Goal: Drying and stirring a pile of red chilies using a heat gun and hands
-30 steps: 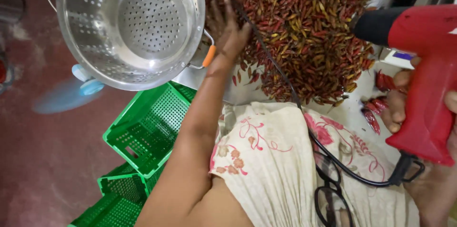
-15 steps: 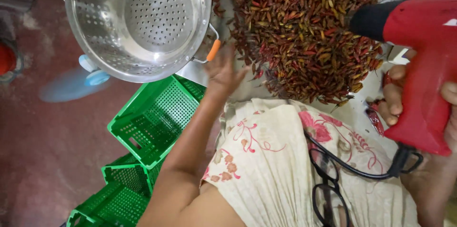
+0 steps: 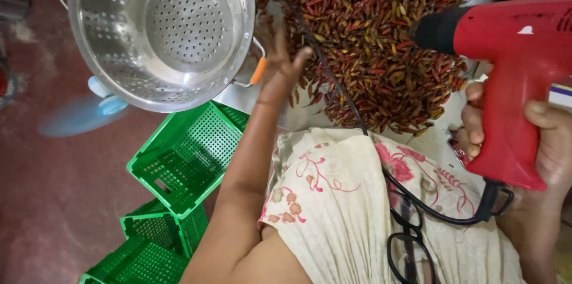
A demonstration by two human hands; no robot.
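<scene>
My right hand (image 3: pixel 539 141) grips the handle of a red heat gun (image 3: pixel 506 64), its black nozzle pointing left over a heap of dried red and yellow chillies (image 3: pixel 369 34). My left hand (image 3: pixel 283 61) is stretched out with fingers spread at the heap's left edge, beside the orange-tipped handle of a steel colander (image 3: pixel 161 28). The colander looks empty and sits at the table's corner. The gun's black cord (image 3: pixel 417 200) runs from the handle across my lap and up over the chillies.
Green plastic crates (image 3: pixel 185 153) stand stacked on the reddish floor at lower left, more (image 3: pixel 143 254) below. A pale blue fan (image 3: pixel 89 108) shows under the colander. Black glasses (image 3: pixel 408 254) hang on my floral dress. The white table surface (image 3: pixel 435 141) shows under the chillies.
My left hand has come off the chilli heap and moved down and left toward the colander's handle. The view has shifted; the heat gun stays aimed at the chillies.
</scene>
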